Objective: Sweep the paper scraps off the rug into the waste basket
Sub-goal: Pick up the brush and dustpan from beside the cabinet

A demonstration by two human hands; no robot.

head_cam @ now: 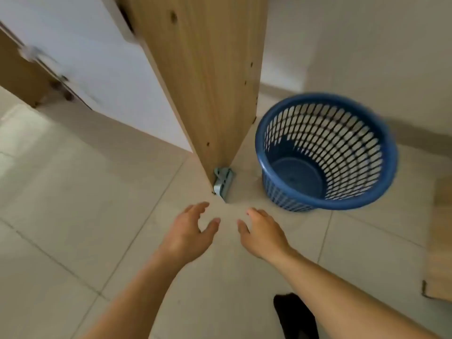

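Note:
A blue plastic waste basket (pixel 326 152) with a latticed wall stands on the tiled floor at the right, and I see nothing inside it. My left hand (pixel 188 231) and my right hand (pixel 263 232) reach forward side by side over the floor, both with fingers spread and holding nothing. The basket is a short way beyond and to the right of my right hand. No rug and no paper scraps are in view.
A tall wooden panel (pixel 208 77) stands straight ahead, with a small metal bracket (pixel 222 182) at its foot. A white door (pixel 80 57) is at the left. A brown board (pixel 440 238) lies at the right edge. A dark shape (pixel 293 314) shows below.

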